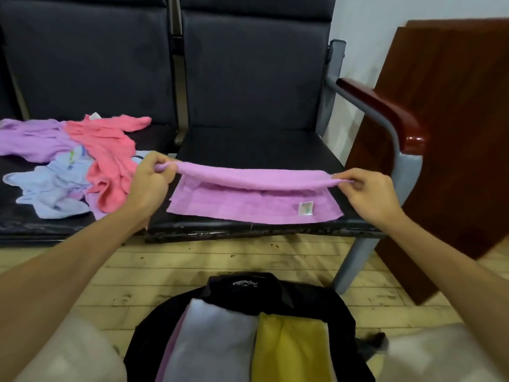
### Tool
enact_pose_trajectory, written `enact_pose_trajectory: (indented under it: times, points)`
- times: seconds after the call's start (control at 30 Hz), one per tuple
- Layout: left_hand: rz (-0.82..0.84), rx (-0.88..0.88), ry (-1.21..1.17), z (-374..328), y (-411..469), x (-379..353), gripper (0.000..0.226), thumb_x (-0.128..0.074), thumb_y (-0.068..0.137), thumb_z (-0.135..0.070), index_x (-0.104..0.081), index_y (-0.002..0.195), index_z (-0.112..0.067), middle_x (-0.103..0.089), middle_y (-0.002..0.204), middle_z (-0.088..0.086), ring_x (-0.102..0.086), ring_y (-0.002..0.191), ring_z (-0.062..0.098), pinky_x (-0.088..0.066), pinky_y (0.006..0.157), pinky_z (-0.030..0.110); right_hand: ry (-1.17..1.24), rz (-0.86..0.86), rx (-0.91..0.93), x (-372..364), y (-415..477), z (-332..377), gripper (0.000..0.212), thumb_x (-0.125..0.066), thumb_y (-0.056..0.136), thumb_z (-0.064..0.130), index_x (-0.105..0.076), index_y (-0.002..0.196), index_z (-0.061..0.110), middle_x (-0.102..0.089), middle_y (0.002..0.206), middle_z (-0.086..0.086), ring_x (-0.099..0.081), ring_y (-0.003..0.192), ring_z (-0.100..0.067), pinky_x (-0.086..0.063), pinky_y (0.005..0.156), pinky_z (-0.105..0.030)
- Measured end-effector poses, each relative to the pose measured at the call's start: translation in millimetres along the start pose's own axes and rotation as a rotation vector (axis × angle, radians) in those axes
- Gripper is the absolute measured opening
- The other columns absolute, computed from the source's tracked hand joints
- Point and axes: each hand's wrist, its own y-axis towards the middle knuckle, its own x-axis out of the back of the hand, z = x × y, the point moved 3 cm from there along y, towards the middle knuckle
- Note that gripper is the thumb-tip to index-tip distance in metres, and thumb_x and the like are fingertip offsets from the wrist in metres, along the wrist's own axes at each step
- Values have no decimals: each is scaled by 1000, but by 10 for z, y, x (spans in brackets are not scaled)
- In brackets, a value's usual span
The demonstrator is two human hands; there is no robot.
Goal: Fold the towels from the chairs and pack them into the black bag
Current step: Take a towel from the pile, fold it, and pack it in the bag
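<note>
A pink-purple towel (pixel 248 201) lies across the front of the right chair seat (pixel 256 146), its far edge lifted and doubled toward me. My left hand (pixel 150 181) pinches the lifted edge at its left end. My right hand (pixel 369 190) pinches the same edge at its right end. A small label shows near the towel's front right corner. The open black bag (pixel 242 288) stands on the floor below, holding a folded pale lilac towel (pixel 209 334), a folded yellow towel (pixel 292 351) and a pink-purple one along its left side.
Unfolded towels lie heaped on the left chair seat: a lilac towel (pixel 30 139), a coral towel (pixel 107 158) and a light blue towel (pixel 49 191). A wooden armrest (pixel 385 111) and a brown wooden panel (pixel 451 128) stand to the right. The floor is pale wood.
</note>
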Motion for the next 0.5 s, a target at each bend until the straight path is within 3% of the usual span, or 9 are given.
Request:
enact_pose_trajectory:
  times: [0.07, 0.17, 0.27, 0.33, 0.4, 0.5]
  points:
    - [6, -9, -6, -8, -19, 30, 26, -50, 93, -4, -48, 74, -22, -49, 71, -2, -41, 63, 8, -36, 56, 17, -12, 67, 54, 4, -77, -34, 20, -64, 90, 6, -73, 109, 7, -72, 107, -6, -63, 93, -13, -51, 86, -25]
    - [41, 20, 82, 22, -75, 37, 10, -50, 93, -5, -52, 85, -9, -48, 69, -1, -40, 61, 9, -35, 51, 13, -14, 168, 103, -6, -189, -80, 21, -64, 89, 4, -72, 108, 5, -71, 105, -6, -64, 96, -14, -51, 88, -25]
    - [128, 134, 213, 183, -83, 58, 9, -52, 93, -12, -54, 85, -8, -49, 66, 2, -42, 60, 20, -34, 52, 29, -46, 315, 134, -47, -251, -133, 22, -65, 90, 10, -71, 112, 8, -69, 108, -3, -63, 99, -13, -52, 93, -28]
    - [213, 225, 275, 285, -89, 78, 16, -53, 94, -21, -58, 83, -11, -56, 73, 5, -50, 74, 27, -37, 64, 33, -95, 438, 154, -115, -283, -160, 23, -66, 90, 17, -71, 112, 13, -68, 111, 1, -62, 101, -10, -51, 94, -28]
    - [256, 223, 330, 317, -94, 69, 22, -51, 95, -26, -65, 87, -10, -63, 90, 6, -54, 91, 27, -37, 76, 32, -100, 467, 154, -154, -276, -161, 20, -65, 91, 22, -73, 108, 15, -69, 107, 5, -62, 98, -9, -52, 92, -28]
    - [254, 157, 394, 290, -110, 23, 16, -55, 93, -16, -69, 91, -8, -65, 97, 6, -55, 92, 21, -36, 77, 27, -85, 432, 98, -212, -223, -163, 19, -61, 93, 27, -75, 98, 14, -67, 96, 6, -62, 90, -7, -54, 85, -29]
